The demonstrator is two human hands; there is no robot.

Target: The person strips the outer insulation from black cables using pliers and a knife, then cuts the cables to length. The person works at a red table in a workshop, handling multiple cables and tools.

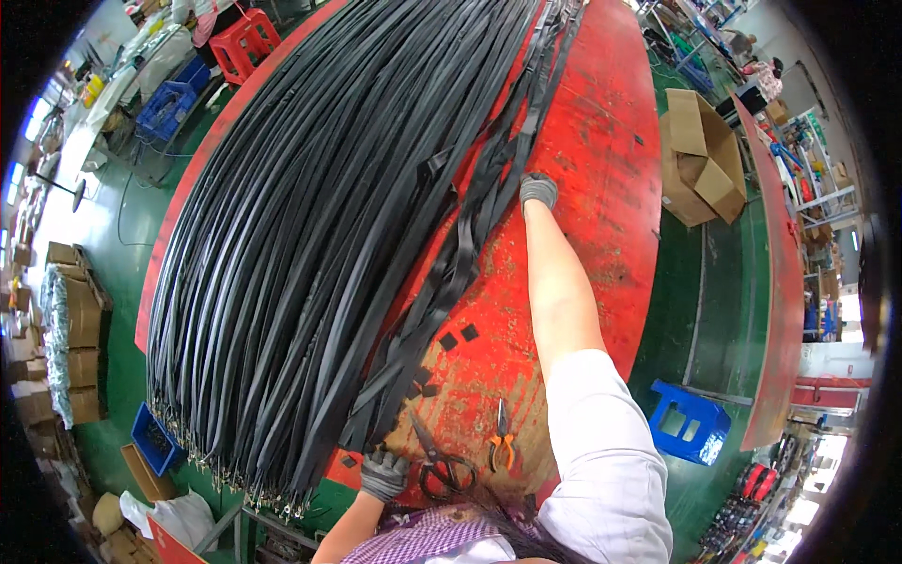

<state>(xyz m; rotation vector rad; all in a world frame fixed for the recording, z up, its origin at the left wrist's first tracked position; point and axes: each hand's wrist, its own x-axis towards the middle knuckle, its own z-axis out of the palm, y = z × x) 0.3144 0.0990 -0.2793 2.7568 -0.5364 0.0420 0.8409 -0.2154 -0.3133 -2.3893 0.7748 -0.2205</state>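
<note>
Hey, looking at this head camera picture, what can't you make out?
- Black strips, head view: far ends cut off by the top edge.
- Right hand, head view: fingertips hidden by the hand itself, so its grip is unclear.
- Left hand, head view: palm hidden by the back of the hand.
- Bits at the strips' near ends, head view: too small to identify.

Both hands [539, 191] wear grey gloves [382, 477]; the sleeve [601, 442] is white, clothing [437, 536] purple-checked.
</note>
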